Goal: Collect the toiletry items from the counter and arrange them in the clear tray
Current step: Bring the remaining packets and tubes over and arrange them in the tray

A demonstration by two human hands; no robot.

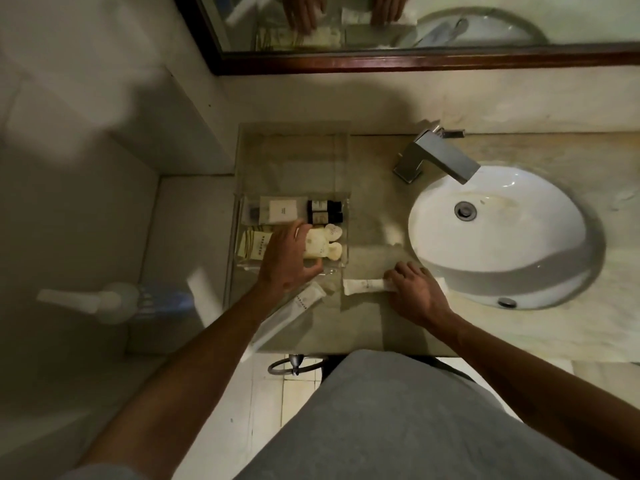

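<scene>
Nearest, on the counter (367,327), the right hand (414,294) presses curled fingers onto one end of a white tube (363,285), with a long sachet (294,311) lying just left of it. Beyond, the left hand (289,259) hovers with fingers spread wide and empty over the clear tray (242,216), which holds pale bottles (323,245), two dark bottles (325,211) and packets (280,210).
</scene>
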